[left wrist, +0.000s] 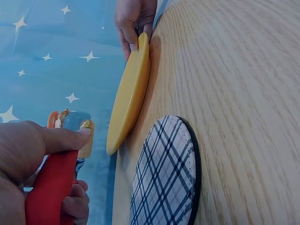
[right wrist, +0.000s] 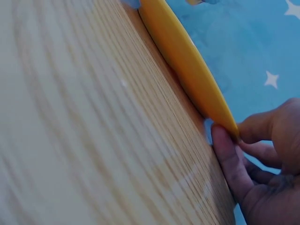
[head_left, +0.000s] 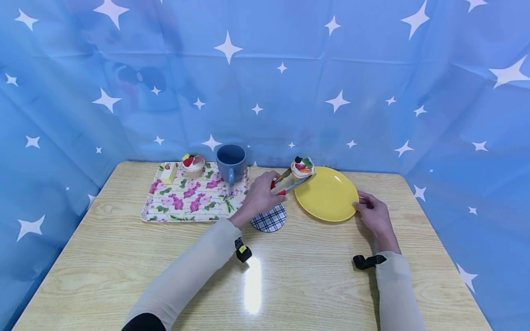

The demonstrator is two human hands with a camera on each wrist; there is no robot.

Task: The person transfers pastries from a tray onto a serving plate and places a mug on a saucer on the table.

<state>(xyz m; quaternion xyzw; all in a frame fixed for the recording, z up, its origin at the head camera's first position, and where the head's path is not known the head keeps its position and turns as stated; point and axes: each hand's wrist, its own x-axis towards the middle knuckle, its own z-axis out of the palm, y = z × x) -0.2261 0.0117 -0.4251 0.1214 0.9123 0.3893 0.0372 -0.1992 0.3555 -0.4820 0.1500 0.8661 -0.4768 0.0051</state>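
My left hand [head_left: 261, 191] grips red-handled tongs [head_left: 296, 185]. Between the tong tips is a small fruit-topped cupcake [head_left: 302, 168], held over the left rim of a yellow plate [head_left: 329, 198]. The left wrist view shows the red handle [left wrist: 52, 185] inside the curled fingers, with the thumb laid along its top. On the far side, my right hand [head_left: 374, 216] pinches the plate's right rim between thumb and fingers. From the right wrist, the plate edge [right wrist: 199, 77] appears close over the wooden table, its rim between the fingertips.
A floral tray [head_left: 175, 216] at the back left carries a blue mug [head_left: 231, 161], another fruit-topped cupcake [head_left: 193, 168] and a small yellow cake piece [head_left: 167, 174]. A round plaid coaster [head_left: 270, 220] lies below my left hand. A starry blue curtain [head_left: 265, 82] hangs behind the table.
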